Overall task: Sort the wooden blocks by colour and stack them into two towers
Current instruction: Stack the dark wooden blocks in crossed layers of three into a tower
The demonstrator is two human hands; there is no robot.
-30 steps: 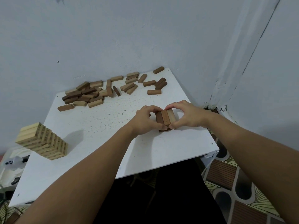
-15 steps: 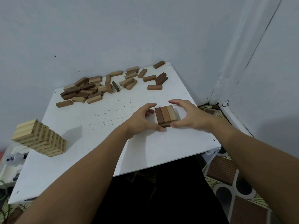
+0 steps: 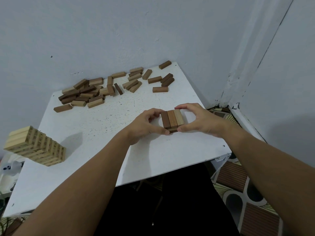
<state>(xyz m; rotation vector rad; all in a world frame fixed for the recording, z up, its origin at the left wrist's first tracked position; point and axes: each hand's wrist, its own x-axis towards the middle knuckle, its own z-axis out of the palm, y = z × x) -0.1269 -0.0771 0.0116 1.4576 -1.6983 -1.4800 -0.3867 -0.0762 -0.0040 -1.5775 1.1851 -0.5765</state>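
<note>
A low stack of brown blocks [image 3: 172,119] stands right of the middle of the white table [image 3: 102,130]; its top layer is three blocks side by side, dark to light. My left hand [image 3: 144,125] pinches the stack's left side between thumb and curled fingers. My right hand [image 3: 199,120] pinches the right side the same way. At the table's left edge stands a taller tower of pale blocks [image 3: 35,148]. Several loose brown and tan blocks [image 3: 88,93] lie heaped along the back edge, and more loose blocks [image 3: 153,79] are scattered at the back right.
The table sits in a corner between a grey back wall and a right-hand wall [image 3: 281,82]. Patterned floor [image 3: 247,193] shows beyond the table's right and front edges. A white object [image 3: 10,169] lies off the left edge, below the pale tower.
Half a second ago both hands had spread a little away from the brown stack; now their thumbs and fingers have closed back onto its sides. The stack has stayed in place.
</note>
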